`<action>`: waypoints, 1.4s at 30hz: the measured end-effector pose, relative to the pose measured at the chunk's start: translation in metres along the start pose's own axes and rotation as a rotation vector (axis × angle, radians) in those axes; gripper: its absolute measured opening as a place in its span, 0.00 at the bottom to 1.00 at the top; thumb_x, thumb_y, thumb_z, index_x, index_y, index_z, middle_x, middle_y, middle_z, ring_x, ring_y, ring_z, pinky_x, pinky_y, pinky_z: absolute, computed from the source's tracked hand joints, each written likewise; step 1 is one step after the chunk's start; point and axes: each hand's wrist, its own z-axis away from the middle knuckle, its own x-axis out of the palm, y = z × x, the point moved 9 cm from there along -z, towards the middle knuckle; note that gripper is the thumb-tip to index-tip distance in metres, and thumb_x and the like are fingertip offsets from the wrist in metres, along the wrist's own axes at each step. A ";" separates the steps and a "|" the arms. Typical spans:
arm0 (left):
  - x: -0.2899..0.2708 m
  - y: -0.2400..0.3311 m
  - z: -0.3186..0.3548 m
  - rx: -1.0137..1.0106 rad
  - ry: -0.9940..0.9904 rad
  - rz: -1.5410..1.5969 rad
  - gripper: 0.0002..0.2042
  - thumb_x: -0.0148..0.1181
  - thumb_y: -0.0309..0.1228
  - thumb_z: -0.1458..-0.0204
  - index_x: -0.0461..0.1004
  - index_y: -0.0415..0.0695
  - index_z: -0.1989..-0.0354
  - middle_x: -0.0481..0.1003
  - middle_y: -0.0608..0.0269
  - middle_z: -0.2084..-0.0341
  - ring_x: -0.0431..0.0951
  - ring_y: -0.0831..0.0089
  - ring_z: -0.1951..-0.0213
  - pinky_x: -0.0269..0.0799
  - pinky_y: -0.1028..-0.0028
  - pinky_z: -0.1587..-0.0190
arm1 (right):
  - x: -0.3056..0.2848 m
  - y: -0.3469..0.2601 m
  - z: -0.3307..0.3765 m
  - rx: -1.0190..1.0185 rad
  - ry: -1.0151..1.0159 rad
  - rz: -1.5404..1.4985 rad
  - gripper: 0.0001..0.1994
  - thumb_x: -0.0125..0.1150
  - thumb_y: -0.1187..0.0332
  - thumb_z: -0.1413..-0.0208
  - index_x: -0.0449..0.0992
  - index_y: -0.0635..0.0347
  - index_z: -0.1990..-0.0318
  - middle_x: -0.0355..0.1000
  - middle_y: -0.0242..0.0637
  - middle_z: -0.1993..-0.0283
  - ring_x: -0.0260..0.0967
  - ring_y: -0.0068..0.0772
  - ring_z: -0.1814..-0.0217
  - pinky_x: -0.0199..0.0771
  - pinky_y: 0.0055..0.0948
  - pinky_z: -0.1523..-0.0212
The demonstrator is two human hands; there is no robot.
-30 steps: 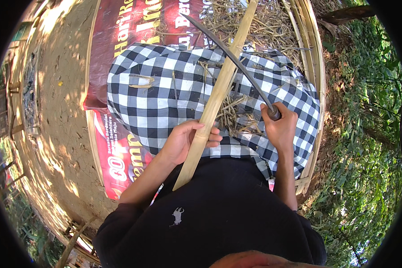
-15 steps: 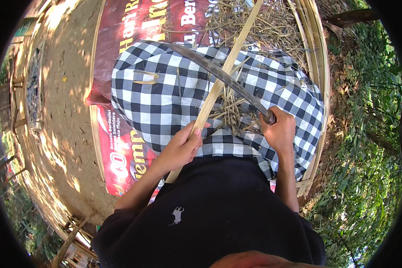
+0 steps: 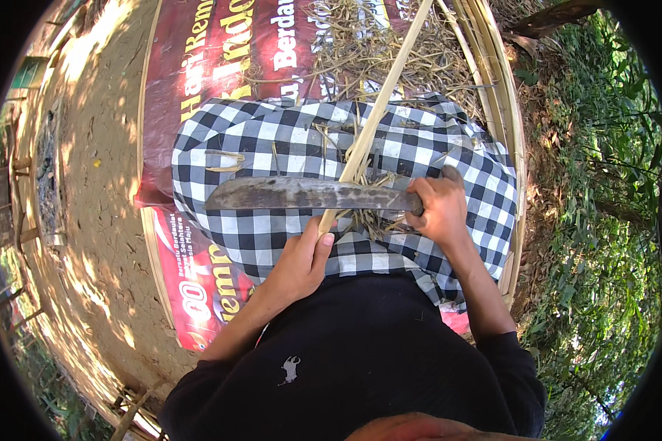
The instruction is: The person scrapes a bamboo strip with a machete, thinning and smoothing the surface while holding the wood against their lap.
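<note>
"Head view, from the left: what do you see first?"

"Bare brown ground (image 3: pixel 103 191), dappled with sunlight, then a red banner (image 3: pixel 158 121) with pale printed lettering."

"And next to that?"

"A black-and-white checked cloth (image 3: pixel 206 180), spread over the person's lap, with a few pale slivers (image 3: pixel 226 160) lying on it. Above it hovers the broad blade of a machete (image 3: pixel 279 195), its tip pointing left."

"Where's the left hand?"

"Just below the blade. The left hand (image 3: pixel 301 263) is closed round a pale bamboo strip (image 3: pixel 391 79), thumb along its side; the near end is hidden in the grip."

"Where does the strip run?"

"Slanting up and right from that hand, under the blade, over the cloth and on past the shavings (image 3: pixel 449 62) scattered on the banner. Whether the edge touches it, I can't tell."

"The right hand?"

"Farther right, over the cloth: the right hand (image 3: pixel 441 209) has its fingers wrapped firmly round the machete's handle."

"Anything beyond?"

"Long bamboo edging (image 3: pixel 504 95), then leafy greenery (image 3: pixel 596 228) at the far right."
</note>
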 end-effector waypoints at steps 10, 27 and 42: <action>0.007 0.009 -0.006 0.025 0.027 -0.060 0.13 0.42 0.32 0.31 0.65 0.34 0.47 0.68 0.47 0.84 0.72 0.51 0.81 0.65 0.59 0.74 | -0.047 0.125 -0.009 0.682 0.173 0.168 0.10 0.66 0.63 0.49 0.76 0.60 0.71 0.75 0.49 0.78 0.76 0.54 0.73 0.74 0.49 0.70; 0.001 0.018 -0.037 0.023 0.118 0.058 0.14 0.42 0.33 0.31 0.70 0.34 0.58 0.68 0.53 0.85 0.68 0.65 0.83 0.60 0.63 0.76 | -0.016 0.070 0.004 0.196 0.216 0.100 0.12 0.71 0.65 0.66 0.74 0.53 0.72 0.75 0.37 0.77 0.73 0.43 0.73 0.69 0.44 0.54; 0.000 0.001 -0.052 0.018 0.160 0.126 0.12 0.45 0.33 0.32 0.70 0.35 0.58 0.66 0.57 0.86 0.65 0.72 0.83 0.59 0.65 0.76 | -0.025 0.084 -0.001 0.306 0.157 0.280 0.08 0.69 0.67 0.61 0.76 0.54 0.71 0.73 0.39 0.79 0.71 0.44 0.78 0.70 0.39 0.67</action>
